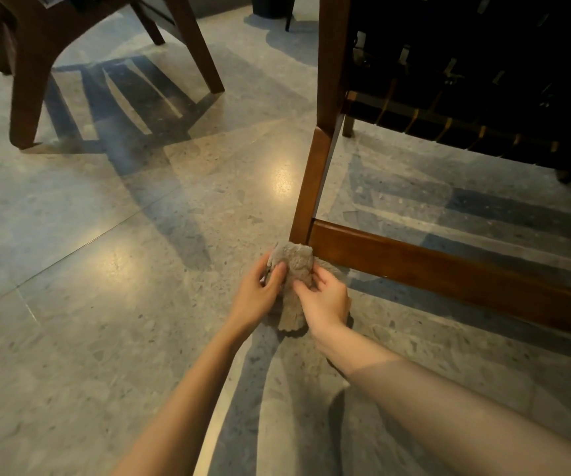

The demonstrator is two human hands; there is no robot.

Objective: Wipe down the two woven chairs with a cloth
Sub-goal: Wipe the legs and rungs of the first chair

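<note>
While light gleamed off the speckled grey floor (105, 235), the left hand (256, 293) and right hand (325, 300) both pinched the fluffy cloth (294, 266), fingers curled on it, at the foot of a leg (311, 187) of the near chair (483, 97), beside its low rail (449, 269). The second chair (33, 63) stood well apart, far left, open floor between.
</note>
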